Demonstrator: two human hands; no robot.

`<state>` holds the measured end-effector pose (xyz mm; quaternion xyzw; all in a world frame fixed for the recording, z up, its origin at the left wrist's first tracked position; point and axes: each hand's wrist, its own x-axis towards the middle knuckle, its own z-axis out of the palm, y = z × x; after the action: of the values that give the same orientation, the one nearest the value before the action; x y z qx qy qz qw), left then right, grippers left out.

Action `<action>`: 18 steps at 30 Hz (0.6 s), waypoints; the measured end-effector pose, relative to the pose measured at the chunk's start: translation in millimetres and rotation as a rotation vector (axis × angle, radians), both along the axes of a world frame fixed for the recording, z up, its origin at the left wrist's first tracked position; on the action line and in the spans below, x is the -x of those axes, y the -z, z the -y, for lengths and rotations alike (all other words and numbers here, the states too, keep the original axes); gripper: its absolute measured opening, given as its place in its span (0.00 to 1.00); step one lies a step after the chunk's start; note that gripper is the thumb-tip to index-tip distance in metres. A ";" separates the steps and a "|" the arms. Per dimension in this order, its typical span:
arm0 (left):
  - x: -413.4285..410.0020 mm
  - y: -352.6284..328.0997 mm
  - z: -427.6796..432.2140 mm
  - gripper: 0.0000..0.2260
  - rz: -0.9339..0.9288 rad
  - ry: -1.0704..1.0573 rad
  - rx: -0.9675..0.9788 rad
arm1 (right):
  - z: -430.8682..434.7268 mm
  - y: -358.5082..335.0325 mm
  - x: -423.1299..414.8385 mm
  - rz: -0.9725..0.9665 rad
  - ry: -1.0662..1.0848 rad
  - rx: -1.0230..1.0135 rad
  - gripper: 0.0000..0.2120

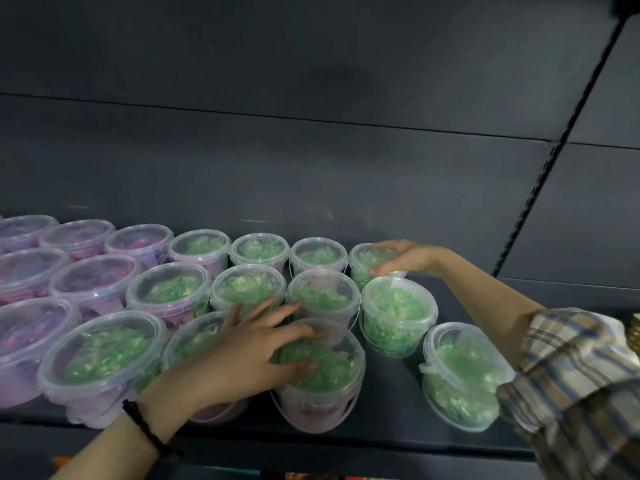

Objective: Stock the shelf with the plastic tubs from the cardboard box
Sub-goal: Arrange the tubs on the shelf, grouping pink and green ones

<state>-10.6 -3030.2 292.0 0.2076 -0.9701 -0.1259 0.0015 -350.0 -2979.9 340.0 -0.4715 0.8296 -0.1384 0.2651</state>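
Nearest me, my left hand (256, 348) lies spread and relaxed across the lid of the front tub (329, 379), pressing it, not clenching; a lone tub (460, 375) sits apart at the right of the shelf (391, 393); further back my right hand (403, 258) grips the end tub (367, 263) of the back row by its lid; purple tubs (86, 282) fill the left; looks mostly stocked to me, with room on the right; the cardboard box isn't in shot, so no idea what's left.
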 end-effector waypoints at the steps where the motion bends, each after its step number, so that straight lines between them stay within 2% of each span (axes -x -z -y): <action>1: 0.3 -0.4 -0.5 0.32 0.003 -0.004 0.000 | 3.4 2.3 -1.5 -0.038 0.017 -0.004 0.39; 5: 0.3 -0.6 -2.8 0.34 -0.004 -0.008 0.006 | 15.4 3.9 -10.2 -0.382 0.104 -0.123 0.45; 8: 0.2 -1.0 -3.1 0.33 -0.006 -0.012 0.002 | 21.5 2.8 -11.2 -0.323 0.222 -0.038 0.41; 13: 0.5 0.8 -1.9 0.32 -0.023 -0.006 0.000 | 14.1 0.0 -7.6 -0.256 0.187 -0.064 0.32; 18: -0.7 2.8 -1.3 0.31 -0.042 0.002 -0.013 | 9.6 2.9 -5.1 -0.359 0.136 -0.146 0.33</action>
<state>-9.9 -3029.0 289.2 0.2041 -0.9692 -0.1363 0.0206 -345.0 -2989.5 337.1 -0.4109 0.9014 -0.0093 0.1362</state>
